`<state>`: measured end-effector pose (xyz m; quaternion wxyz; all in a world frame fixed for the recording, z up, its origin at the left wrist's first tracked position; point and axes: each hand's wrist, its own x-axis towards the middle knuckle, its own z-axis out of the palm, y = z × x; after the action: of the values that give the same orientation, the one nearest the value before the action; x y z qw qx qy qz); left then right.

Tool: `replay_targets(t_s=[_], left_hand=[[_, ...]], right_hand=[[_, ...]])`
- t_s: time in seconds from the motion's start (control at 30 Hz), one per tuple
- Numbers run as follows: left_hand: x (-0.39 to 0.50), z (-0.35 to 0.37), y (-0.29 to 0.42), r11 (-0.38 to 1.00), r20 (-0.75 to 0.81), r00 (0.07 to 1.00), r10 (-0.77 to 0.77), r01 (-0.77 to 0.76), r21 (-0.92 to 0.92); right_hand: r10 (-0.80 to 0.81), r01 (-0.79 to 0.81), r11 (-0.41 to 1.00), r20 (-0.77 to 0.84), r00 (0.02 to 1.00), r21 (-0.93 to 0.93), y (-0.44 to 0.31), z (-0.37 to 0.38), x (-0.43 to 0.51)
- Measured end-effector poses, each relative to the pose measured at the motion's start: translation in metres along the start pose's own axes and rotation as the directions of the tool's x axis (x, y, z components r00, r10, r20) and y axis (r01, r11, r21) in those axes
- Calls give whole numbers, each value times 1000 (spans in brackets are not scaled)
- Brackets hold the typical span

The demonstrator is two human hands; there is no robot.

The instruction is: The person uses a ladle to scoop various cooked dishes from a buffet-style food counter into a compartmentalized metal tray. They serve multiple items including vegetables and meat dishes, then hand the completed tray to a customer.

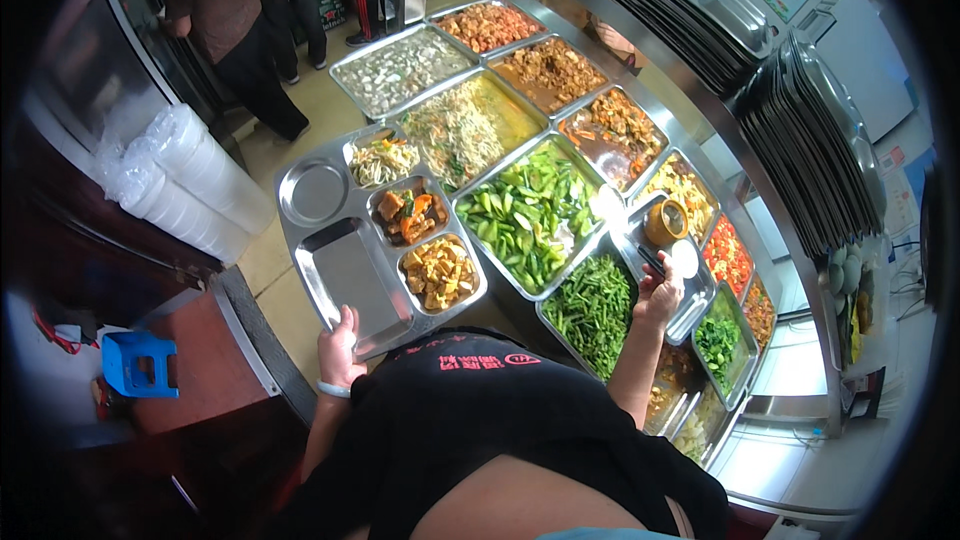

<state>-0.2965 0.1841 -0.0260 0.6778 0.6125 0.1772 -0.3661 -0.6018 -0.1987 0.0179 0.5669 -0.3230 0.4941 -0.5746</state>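
My left hand (pixel 341 354) grips the near edge of a steel compartment tray (pixel 311 225). Three of its compartments hold food: shredded vegetables (pixel 384 162), braised chunks with carrot (pixel 411 214) and yellowish cubes (pixel 440 274). Its round and large rectangular compartments are bare. Over on the right, my right hand (pixel 660 292) is closed around the black handle (pixel 651 261) of a utensil whose far end I cannot make out. Beside that hand, a brown pot (pixel 666 222) and a round white item (pixel 684 259) sit on a small metal tray (pixel 701 292).
Steel food pans fill the counter, including sliced green vegetable (pixel 525 210) and cut green beans (pixel 589 307). Stacked trays (pixel 814 142) line the glass shelf. White containers (pixel 187 180) stand left, a blue stool (pixel 139 364) below. People (pixel 217 22) stand at the far left.
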Motion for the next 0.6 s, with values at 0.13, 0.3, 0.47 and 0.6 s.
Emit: replay_targets(t_s=[0.13,0.3,0.47,0.6], left_hand=[[24,-19,15,999,26,1000,-5,6,-41],[45,-29,32,992,71,995,69,-61,-107],[50,-26,38,983,54,996,65,-55,-177],[54,-22,38,968,-2,998,66,-64,-241]], right_hand=[[-22,21,999,15,1000,44,27,33,-9],[-11,11,1000,-4,1000,-26,47,62,-19],[-39,43,996,55,998,-72,48,87,-13],[-60,65,996,83,995,-55,57,121,-1]])
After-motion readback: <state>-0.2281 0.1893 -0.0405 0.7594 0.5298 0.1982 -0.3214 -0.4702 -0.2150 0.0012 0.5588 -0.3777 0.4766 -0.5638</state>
